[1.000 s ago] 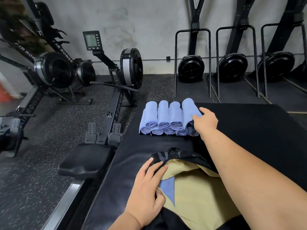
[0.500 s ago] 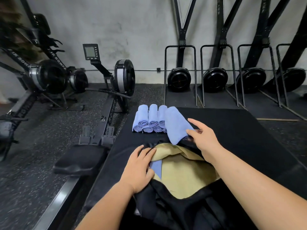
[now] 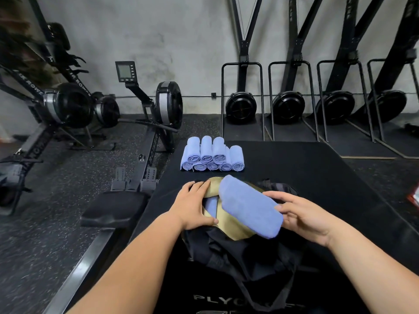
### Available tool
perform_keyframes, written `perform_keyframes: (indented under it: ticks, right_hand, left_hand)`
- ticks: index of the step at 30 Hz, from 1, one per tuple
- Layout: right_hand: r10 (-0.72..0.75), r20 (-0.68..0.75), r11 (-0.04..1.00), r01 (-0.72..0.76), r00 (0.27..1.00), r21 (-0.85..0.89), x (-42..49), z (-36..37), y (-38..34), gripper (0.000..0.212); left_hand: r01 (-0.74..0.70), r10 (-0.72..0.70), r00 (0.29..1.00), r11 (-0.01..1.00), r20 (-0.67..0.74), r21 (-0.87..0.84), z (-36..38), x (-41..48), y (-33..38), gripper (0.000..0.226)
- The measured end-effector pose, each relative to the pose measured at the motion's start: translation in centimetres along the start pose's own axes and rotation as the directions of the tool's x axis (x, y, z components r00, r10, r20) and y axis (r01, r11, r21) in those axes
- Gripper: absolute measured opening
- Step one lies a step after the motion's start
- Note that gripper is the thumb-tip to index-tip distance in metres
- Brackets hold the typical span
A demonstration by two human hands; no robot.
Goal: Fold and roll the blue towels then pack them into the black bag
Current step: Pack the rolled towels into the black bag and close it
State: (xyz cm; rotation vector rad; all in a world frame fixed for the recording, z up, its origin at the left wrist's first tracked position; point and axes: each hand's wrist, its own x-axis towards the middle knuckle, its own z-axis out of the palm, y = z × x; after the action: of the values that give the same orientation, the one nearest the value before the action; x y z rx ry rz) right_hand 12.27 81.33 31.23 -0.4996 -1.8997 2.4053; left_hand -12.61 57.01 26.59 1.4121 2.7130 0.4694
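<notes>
A black bag (image 3: 240,252) with a tan lining lies open on the black platform (image 3: 317,177) in front of me. My right hand (image 3: 301,214) grips a rolled blue towel (image 3: 247,205) by its near end, held over the bag's opening. My left hand (image 3: 192,205) holds the bag's left rim, fingers curled over the edge. Another blue towel (image 3: 209,205) shows inside the bag beside that hand. A stack of several rolled blue towels (image 3: 212,158) sits at the platform's far left.
Rowing machines (image 3: 149,123) stand on the speckled floor to the left, one with its seat (image 3: 113,209) close to the platform's edge. More rowers (image 3: 288,105) stand upright against the back wall. The platform's right part is bare black surface.
My right hand lifted a rolled towel off the stack's right end and carried it back over the bag's opening. The left hand stayed on the bag's rim.
</notes>
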Motion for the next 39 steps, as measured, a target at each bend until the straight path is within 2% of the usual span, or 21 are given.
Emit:
perform_keyframes:
  ticks: [3,9,13,15,17,21,26,28,30,32,35,37,39]
  right_hand:
    - [0.086,0.019,0.996,-0.086,0.996,-0.033,-0.1,0.0,0.3,0.041]
    - [0.146,-0.227,0.975,-0.178,0.963,-0.13,2.0,1.8,0.5,0.032]
    - [0.017,-0.381,0.949,-0.135,0.924,-0.285,4.2,3.9,1.8,0.029]
    - [-0.09,-0.416,0.886,-0.118,0.905,-0.449,5.4,4.7,2.9,0.036]
    - [-0.163,-0.417,0.791,-0.134,0.894,-0.597,6.1,5.3,3.6,0.042]
    - [-0.19,-0.407,0.72,-0.155,0.893,-0.676,7.2,6.5,4.8,0.046]
    - [-0.108,-0.314,0.646,-0.174,0.943,-0.743,8.3,6.7,6.3,0.067]
    - [-0.063,-0.275,0.639,-0.173,0.959,-0.75,8.4,6.7,6.5,0.074]
    - [-0.048,-0.278,0.623,-0.189,0.96,-0.759,8.9,6.7,6.6,0.071]
    - [-0.097,-0.322,0.613,-0.198,0.942,-0.765,9.4,6.8,6.5,0.065]
    - [-0.147,-0.315,0.61,-0.164,0.938,-0.775,10.0,7.3,6.6,0.069]
    - [-0.139,-0.309,0.65,-0.149,0.941,-0.745,10.5,7.8,7.1,0.072]
    - [-0.115,-0.321,0.733,-0.138,0.94,-0.666,11.0,8.1,7.7,0.072]
  left_hand:
    - [0.008,-0.008,1.0,1.0,0.023,0.008,-0.4,0.0,0.4,0.149]
    - [-0.004,0.004,0.999,1.0,0.032,0.005,-0.8,-0.2,0.6,0.147]
    - [-0.017,0.017,1.0,1.0,0.025,0.006,-1.2,-0.6,0.9,0.145]
    - [-0.028,0.027,0.999,1.0,0.022,0.008,-1.4,-0.8,1.1,0.143]
    - [-0.036,0.036,0.999,0.999,0.02,0.012,-1.4,-0.9,1.1,0.142]
    - [-0.039,0.039,0.999,0.999,0.02,0.023,-1.3,-1.0,1.0,0.142]
    - [-0.032,0.032,0.999,0.999,0.014,0.017,-0.8,-1.3,0.7,0.142]
    - [-0.032,0.031,0.999,0.999,0.013,0.015,-0.8,-1.4,0.6,0.143]
    - [-0.035,0.035,0.999,0.999,0.012,0.012,-0.8,-1.4,0.6,0.144]
    - [-0.04,0.04,0.999,0.999,0.005,0.008,-0.9,-1.4,0.7,0.143]
    - [-0.046,0.046,0.999,0.999,-0.002,-0.01,-1.1,-1.5,0.9,0.142]
    - [-0.05,0.05,0.999,0.998,-0.007,-0.03,-1.2,-1.5,1.0,0.14]
    - [-0.057,0.057,0.998,0.997,0.001,-0.056,-1.4,-1.5,1.1,0.139]
